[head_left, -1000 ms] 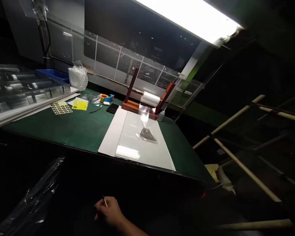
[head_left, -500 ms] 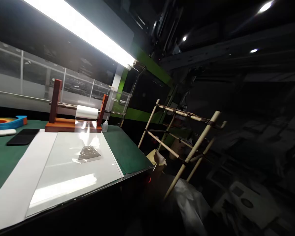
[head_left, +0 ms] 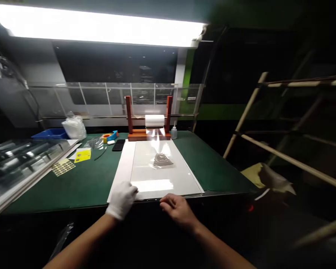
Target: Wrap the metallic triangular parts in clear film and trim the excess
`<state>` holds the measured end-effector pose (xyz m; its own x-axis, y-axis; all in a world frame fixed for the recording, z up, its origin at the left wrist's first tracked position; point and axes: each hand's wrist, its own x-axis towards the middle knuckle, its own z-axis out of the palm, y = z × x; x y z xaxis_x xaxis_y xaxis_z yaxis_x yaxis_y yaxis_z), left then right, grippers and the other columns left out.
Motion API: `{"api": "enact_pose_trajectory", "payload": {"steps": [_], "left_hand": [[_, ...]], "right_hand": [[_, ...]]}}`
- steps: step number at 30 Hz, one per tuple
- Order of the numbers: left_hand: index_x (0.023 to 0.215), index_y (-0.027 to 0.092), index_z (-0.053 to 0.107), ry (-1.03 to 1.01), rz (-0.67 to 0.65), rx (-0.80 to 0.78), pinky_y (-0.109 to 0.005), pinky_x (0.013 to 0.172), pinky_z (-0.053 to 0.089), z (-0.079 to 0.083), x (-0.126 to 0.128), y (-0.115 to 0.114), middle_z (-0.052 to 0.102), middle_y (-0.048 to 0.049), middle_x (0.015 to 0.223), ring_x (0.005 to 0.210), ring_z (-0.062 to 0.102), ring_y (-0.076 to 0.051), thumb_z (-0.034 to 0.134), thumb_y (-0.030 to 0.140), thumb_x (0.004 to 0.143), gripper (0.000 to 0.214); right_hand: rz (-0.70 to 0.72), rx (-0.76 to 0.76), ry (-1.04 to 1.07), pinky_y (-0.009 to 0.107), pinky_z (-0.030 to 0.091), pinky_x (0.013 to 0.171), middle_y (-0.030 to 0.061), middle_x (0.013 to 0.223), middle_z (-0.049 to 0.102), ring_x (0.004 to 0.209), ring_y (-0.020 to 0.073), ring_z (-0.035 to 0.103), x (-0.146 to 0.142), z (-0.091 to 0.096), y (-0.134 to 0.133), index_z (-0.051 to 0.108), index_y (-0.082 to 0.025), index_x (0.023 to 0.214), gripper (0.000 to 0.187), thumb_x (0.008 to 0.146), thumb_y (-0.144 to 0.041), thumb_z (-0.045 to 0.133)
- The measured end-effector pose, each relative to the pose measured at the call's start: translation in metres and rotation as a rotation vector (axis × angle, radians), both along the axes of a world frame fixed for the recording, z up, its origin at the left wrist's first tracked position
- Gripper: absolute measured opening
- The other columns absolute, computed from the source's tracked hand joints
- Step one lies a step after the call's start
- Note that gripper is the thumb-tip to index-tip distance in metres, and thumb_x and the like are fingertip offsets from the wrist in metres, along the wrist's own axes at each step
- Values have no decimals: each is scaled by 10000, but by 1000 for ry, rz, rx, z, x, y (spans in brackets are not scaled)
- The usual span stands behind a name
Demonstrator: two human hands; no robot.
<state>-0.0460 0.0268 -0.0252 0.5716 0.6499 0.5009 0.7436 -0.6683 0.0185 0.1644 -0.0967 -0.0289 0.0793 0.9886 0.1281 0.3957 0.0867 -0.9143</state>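
Hands [head_left: 121, 200] near table edge [head_left: 81, 201], gap between

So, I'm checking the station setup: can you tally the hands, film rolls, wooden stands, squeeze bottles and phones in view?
Hands: 2 (gloved left hand, bare right hand)
Film roll: 1
Wooden stand: 1
Squeeze bottle: 1
Phone: 1
Total: 6

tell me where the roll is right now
In the head view, the roll sits on the rod of the wooden stand at the back of the table, just left of the bottle.
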Motion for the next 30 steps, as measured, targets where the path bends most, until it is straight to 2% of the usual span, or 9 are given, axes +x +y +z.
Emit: {"api": "enact_pose_trajectory", "payload": {"steps": [2,4,7,11,15,20,26,30], "left_hand": [[926,152,659,91,35,-17,-339,765,557,4,17,11,660,-50,931,838,630,-168,638,338,946,189],[868,143,661,143,51,-15,-360,764,541,9,53,30,655,-69,911,867,624,-203,683,298,903,160],[946,136,663,195,61,-1,-375,782,535,16,105,56,655,-77,963,897,619,-213,673,268,905,138],[1015,143,646,275,54,14,-367,815,544,18,138,73,650,-64,1044,922,625,-188,621,306,954,176],[1033,146,641,319,54,35,-370,828,540,15,148,78,646,-68,1066,938,623,-190,602,314,967,185],[979,130,646,315,70,44,-369,816,512,12,150,85,644,-66,1005,913,609,-196,600,259,954,139],[917,136,683,202,84,34,-380,753,467,14,149,94,674,-107,926,860,612,-242,551,171,930,137],[1004,184,693,81,152,35,-398,764,462,13,136,94,697,-132,1008,894,621,-268,464,239,987,236]], "right_hand": [[-59,29,-66,292,491,714,38,788,715,758,193,660,30,10,18,705,-192,860,254,858,-422,599],[-140,41,-162,297,489,775,47,856,731,832,203,670,61,19,36,701,-197,882,232,869,-401,591],[-267,5,-339,301,473,790,46,910,736,878,210,667,97,23,64,701,-211,918,162,857,-327,606],[-346,-60,-541,309,446,791,72,1090,695,960,230,641,125,12,101,697,-207,1012,206,821,-269,651],[-323,-73,-649,305,442,783,60,1219,645,997,221,632,135,4,128,653,-241,1184,336,861,-333,642],[-285,-55,-746,314,439,756,75,1281,604,971,218,637,136,6,144,594,-234,1301,411,897,-315,604],[-220,-64,-847,327,465,774,78,1219,627,912,197,638,134,5,153,620,-194,1243,306,956,-246,525],[-184,-73,-901,346,487,807,66,1154,654,914,189,633,135,7,158,642,-174,1165,228,988,-249,518]]}}
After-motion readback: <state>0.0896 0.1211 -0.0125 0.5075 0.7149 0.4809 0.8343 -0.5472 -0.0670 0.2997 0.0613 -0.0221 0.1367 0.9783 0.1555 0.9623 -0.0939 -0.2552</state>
